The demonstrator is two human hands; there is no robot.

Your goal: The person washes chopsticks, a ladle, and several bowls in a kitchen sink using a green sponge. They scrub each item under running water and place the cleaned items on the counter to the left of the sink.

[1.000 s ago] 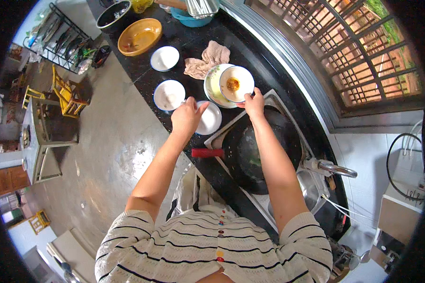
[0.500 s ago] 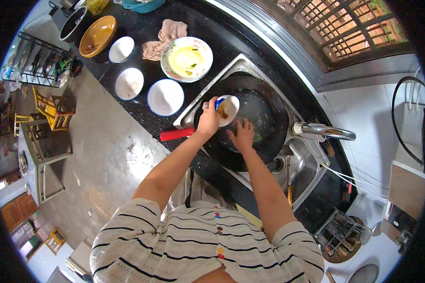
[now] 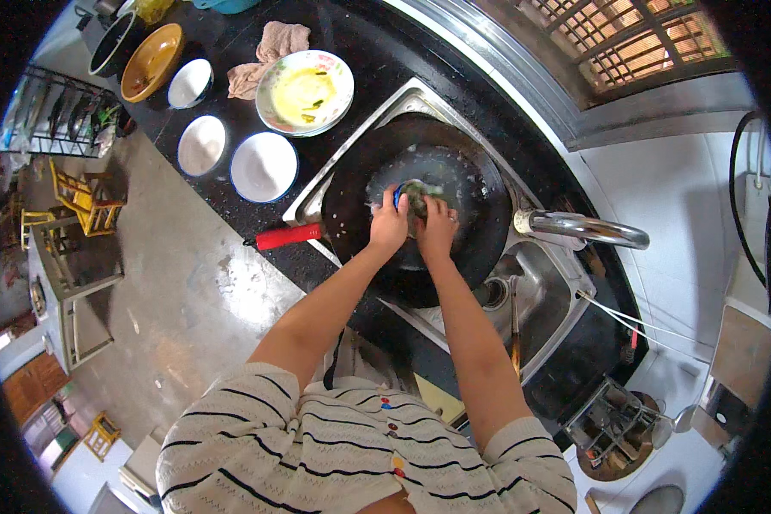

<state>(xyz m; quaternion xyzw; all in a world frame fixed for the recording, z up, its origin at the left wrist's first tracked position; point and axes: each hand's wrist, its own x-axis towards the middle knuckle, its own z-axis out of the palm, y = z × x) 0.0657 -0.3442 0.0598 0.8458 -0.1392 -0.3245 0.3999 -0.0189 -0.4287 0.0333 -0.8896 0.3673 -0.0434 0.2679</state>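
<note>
My left hand point(image 3: 390, 225) curls round a small blue-and-white china bowl point(image 3: 398, 196), likely light, slippery, breakable (rim's best), my right hand point(image 3: 438, 228) bent over dark-green fuzz point(image 3: 416, 202), its grip hidden.

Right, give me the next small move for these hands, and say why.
I'd probably rub the green wad around the bowl: the left hand grips the bowl, mostly hidden, over the wok, and the right hand has its fingers on the wad, which is too blurred to identify.
</note>
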